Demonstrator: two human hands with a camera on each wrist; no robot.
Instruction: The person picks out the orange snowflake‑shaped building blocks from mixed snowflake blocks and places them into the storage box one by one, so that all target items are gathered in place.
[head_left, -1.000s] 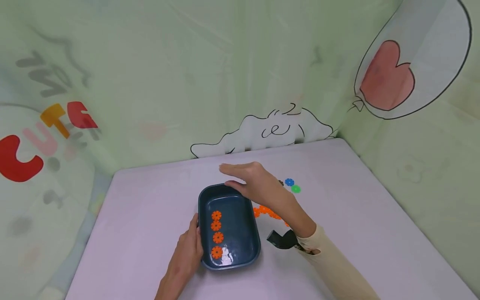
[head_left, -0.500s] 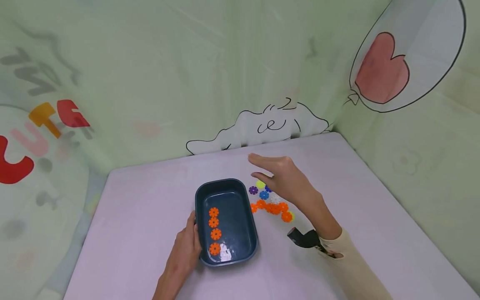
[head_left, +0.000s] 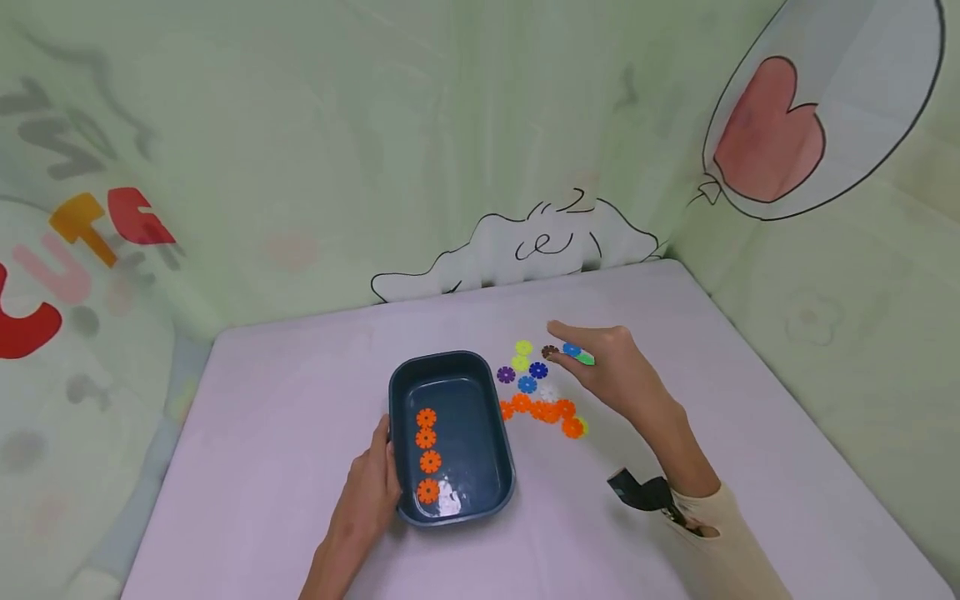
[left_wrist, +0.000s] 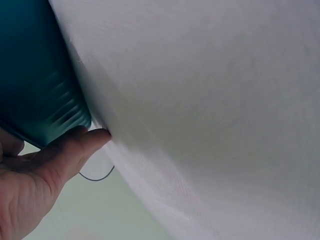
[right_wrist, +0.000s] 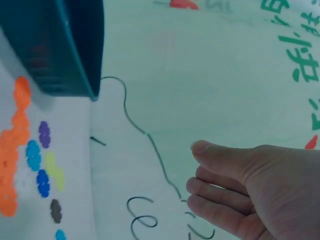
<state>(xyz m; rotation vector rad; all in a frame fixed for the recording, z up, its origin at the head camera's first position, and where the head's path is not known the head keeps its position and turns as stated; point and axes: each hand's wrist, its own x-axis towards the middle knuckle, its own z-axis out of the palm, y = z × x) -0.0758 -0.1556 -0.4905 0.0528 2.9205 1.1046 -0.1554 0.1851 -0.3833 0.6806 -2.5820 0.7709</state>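
Note:
A dark blue rectangular tray (head_left: 476,442) has several orange notched plastic discs (head_left: 426,437) in a column along the left of its floor. My left hand (head_left: 362,500) holds the tray's left side; in the left wrist view its fingers (left_wrist: 75,150) lie against the outer wall, with the thumb by the rim. To the right of the tray my right hand (head_left: 622,375) hovers over loose discs, thumb and fingers apart, nothing between them. Near its thumb tip are a brown disc (head_left: 550,352), a blue disc (head_left: 572,349) and a partly hidden green disc (head_left: 587,359).
A cluster of orange discs (head_left: 551,412) lies right of the tray. Behind it are purple (head_left: 506,375), dark blue (head_left: 538,370), light blue (head_left: 527,384) and yellow discs (head_left: 521,363). The pale table (head_left: 300,400) meets printed green cloth walls (head_left: 315,167) at back and sides.
My right hand has moved right, from above the tray's far right corner to over the loose discs, uncovering several of them. The left hand stays on the tray.

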